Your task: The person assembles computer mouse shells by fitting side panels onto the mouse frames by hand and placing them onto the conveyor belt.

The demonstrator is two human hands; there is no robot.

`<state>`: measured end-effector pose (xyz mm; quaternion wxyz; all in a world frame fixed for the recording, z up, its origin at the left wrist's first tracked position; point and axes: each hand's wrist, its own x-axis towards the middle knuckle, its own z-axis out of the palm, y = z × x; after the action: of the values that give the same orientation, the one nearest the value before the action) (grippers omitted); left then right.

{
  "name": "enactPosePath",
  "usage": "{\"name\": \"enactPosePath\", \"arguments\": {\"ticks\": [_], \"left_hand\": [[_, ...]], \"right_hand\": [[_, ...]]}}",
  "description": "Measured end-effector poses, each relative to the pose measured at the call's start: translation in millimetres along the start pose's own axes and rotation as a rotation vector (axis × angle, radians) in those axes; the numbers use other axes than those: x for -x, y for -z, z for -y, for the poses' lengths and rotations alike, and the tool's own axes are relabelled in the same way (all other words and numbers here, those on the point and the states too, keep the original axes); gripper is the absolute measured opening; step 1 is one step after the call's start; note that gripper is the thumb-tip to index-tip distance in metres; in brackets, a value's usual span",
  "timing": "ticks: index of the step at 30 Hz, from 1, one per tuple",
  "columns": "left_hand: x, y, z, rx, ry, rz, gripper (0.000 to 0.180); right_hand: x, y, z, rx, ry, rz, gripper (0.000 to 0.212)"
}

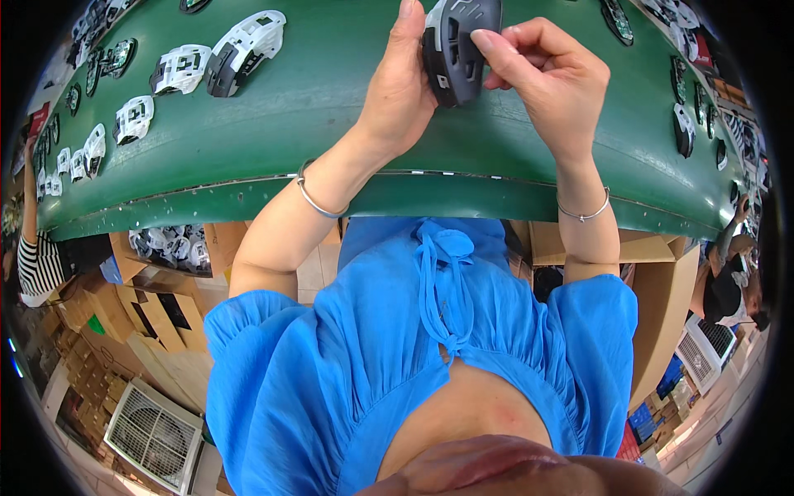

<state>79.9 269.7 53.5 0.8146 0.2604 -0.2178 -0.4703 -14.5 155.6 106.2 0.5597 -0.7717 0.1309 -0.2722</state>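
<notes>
At the top middle, a dark grey curved plastic shell [452,62] with slots stands tilted on end above the green work surface [347,124]. It looks like a computer mouse housing. My left hand [399,95] grips its left side, thumb pointing up and the other fingers hidden behind it. From the right, my right hand [561,87] presses its thumb tip on the shell's face, with the remaining fingers curled in at its edge. To the left of my hands lie a white and dark housing [246,51] and a white housing [180,69].
More white housings [134,120] and green circuit boards [121,58] run along the left. Others, including a white and black housing [684,131], lie at the right. Below the front edge stand cardboard boxes [666,306], one holding white parts [174,246]. Other people sit at both ends.
</notes>
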Motion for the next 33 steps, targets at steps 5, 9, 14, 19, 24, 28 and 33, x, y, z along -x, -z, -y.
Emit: {"name": "enactPosePath", "arguments": {"ticks": [5,9,14,19,24,28,33], "left_hand": [[1.3,-6.1,3.1,-0.003,0.033,-0.273,0.062],[5.7,-8.6,-8.3,0.043,0.073,-0.219,0.051],[12.6,-3.9,2.8,-0.121,0.083,-0.197,0.055],[7.5,-0.3,-4.5,-0.278,0.073,-0.119,0.072],[6.6,0.5,0.7,-0.399,0.025,-0.079,0.074],[7.4,-6.3,-1.2,-0.48,-0.094,-0.065,0.07],[14.6,-10.8,-12.5,-0.638,-0.001,-0.017,0.075]], "right_hand": [[-5.6,2.2,-12.5,0.155,0.128,-0.004,0.016],[-11.7,7.2,-1.3,0.163,-0.18,0.022,0.011],[-11.8,19.8,-2.3,0.021,-0.075,0.282,0.018],[-3.3,18.5,-6.2,0.086,-0.091,0.101,0.026],[7.7,19.1,-12.9,0.001,-0.143,0.077,0.019],[4.6,12.4,-9.3,-0.238,-0.124,-0.02,0.053],[1.3,32.3,0.4,-0.491,-0.286,0.086,0.086]]}}
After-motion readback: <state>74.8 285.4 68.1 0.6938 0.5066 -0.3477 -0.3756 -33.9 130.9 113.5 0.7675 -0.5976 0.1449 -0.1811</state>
